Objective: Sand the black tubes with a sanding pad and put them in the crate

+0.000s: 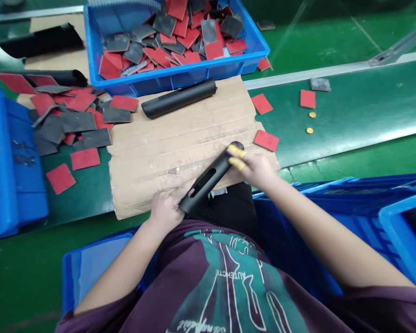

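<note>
Two bare hands hold a black slotted tube (pixel 217 171) at a slant above the near edge of a cardboard sheet (pixel 180 152), its oblong opening facing up. The left hand (pixel 166 208) grips the lower end, its fingers (pixel 162 196) closed around the tube. The right hand (pixel 253 169) holds the upper end, its yellow-capped fingers (pixel 236 157) curled firmly over the rim. Another black tube (pixel 178 98) lies on the cardboard just beside a blue plastic crate (pixel 180 76). That crate is heaped with flat square pads, some red (pixel 214 50) and others dark grey (pixel 231 26), tilted and overlapping up to its rim. More of these pads lie in a loose pile (pixel 78 121) on the left of the cardboard, with two black tubes (pixel 62 77) beyond them. A second blue crate (pixel 10 162) stands at the far left, with only a few dark marks showing inside. Blue crates (pixel 402 231) also crowd the lower right, their dark interiors too shadowed to make out. On the green surface (pixel 350 111) to the right lie scattered red pads (pixel 307 99) and two small gold discs (pixel 312 114). A purple printed T-shirt (pixel 222 282) fills the bottom of the view.
</note>
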`<state>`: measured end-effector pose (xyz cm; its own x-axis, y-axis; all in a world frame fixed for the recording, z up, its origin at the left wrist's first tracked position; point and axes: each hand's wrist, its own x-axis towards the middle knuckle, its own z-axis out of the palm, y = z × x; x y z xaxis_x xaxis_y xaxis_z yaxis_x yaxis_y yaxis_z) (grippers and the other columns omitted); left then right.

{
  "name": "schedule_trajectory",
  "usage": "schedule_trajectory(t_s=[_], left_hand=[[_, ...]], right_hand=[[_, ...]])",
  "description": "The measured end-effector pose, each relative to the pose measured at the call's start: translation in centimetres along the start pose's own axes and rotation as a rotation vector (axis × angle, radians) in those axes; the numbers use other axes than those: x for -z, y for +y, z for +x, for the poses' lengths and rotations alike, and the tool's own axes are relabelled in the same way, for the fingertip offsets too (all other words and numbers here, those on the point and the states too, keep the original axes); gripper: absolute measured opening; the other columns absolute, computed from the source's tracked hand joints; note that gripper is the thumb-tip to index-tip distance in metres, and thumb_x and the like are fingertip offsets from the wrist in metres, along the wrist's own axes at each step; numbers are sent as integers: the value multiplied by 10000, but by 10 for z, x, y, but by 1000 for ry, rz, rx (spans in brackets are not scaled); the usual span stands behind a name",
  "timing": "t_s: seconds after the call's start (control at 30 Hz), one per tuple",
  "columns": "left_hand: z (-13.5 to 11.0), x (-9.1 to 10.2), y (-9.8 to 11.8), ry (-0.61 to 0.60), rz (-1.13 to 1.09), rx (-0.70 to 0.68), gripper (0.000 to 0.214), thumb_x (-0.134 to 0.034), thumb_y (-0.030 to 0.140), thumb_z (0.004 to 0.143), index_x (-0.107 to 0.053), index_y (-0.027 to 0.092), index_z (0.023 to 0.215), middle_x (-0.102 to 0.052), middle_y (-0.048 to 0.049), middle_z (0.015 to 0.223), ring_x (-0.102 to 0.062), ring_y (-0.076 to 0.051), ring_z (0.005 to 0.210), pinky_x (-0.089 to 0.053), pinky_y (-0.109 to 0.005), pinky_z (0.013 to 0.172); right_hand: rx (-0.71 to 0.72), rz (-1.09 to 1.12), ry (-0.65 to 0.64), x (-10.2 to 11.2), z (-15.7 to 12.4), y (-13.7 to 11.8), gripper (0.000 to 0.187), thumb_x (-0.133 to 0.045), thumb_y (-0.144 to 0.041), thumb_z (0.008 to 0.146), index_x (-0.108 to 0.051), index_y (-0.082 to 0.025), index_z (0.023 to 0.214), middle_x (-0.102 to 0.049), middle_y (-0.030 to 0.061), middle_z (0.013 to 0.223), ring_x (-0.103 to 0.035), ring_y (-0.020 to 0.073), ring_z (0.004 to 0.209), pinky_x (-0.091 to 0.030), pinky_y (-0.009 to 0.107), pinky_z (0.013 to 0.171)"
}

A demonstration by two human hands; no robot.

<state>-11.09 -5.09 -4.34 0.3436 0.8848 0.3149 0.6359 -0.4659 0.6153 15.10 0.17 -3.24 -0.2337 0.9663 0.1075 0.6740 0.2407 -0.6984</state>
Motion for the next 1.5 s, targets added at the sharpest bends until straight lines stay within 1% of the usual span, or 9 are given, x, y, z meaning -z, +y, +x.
schedule_trajectory(t_s=[0.2,0.37,0.53,0.7,0.83,1.0,1.17,1.33,1.5], left_hand=[[5,5,0,-1,235,-184,386,-489,199,904,-694,201,1231,-771,-39,749,-711,-195,619,-555,-271,584],[6,8,4,13,261,-220,405,-475,163,904,-657,205,1263,-770,-30,775,-711,-182,646,-544,-268,591],[6,10,0,-39,355,-354,421,-474,165,889,-613,222,1283,-719,18,676,-653,-162,576,-498,-274,559],[10,14,0,-22,454,-450,417,-438,116,886,-578,209,1268,-618,54,566,-580,-147,517,-440,-268,512],[12,17,8,-17,492,-505,448,-377,43,870,-568,202,1243,-588,65,553,-534,-144,484,-410,-273,489],[8,16,12,-14,435,-457,409,-438,124,893,-569,185,1276,-611,52,564,-563,-147,504,-420,-276,494],[3,13,6,-69,316,-359,471,-475,156,867,-593,226,1318,-642,43,579,-620,-154,536,-468,-261,525],[-6,5,4,-66,111,-187,413,-486,225,920,-641,187,1301,-727,-23,662,-669,-161,553,-521,-249,543],[-16,-5,2,-40,-132,-12,471,-554,151,866,-641,201,1326,-790,-86,1007,-764,-206,843,-615,-282,766]], right_hand=[[79,59,-140,-7,-9,-10,385,-596,-362,923,-672,-269,1288,-706,30,1222,-754,236,948,-627,349,886],[-83,22,77,2,0,0,339,-574,-306,914,-715,-246,1217,-701,22,1233,-666,255,1172,-555,407,1030],[-22,41,-114,-3,-8,-7,387,-581,-366,914,-679,-277,1278,-720,33,1198,-727,259,1041,-597,391,953],[-162,-20,24,0,-5,-8,379,-554,-309,905,-706,-212,1238,-711,54,1214,-687,287,1133,-581,425,979],[-90,-33,-86,3,-9,-4,395,-577,-373,903,-693,-259,1263,-735,55,1176,-743,296,980,-612,443,913],[-169,-74,110,7,-9,3,380,-546,-329,910,-720,-189,1217,-722,90,1202,-683,305,1142,-548,463,1025],[-29,-40,-78,-4,-17,-4,403,-532,-420,933,-691,-264,1269,-744,77,1152,-759,291,908,-635,435,831],[-113,-73,157,-2,-7,5,397,-484,-351,938,-705,-213,1238,-738,57,1178,-708,268,1094,-608,399,922],[36,-150,-134,-9,-23,-11,430,-496,-410,951,-648,-269,1328,-790,63,1005,-756,225,734,-631,327,702]])
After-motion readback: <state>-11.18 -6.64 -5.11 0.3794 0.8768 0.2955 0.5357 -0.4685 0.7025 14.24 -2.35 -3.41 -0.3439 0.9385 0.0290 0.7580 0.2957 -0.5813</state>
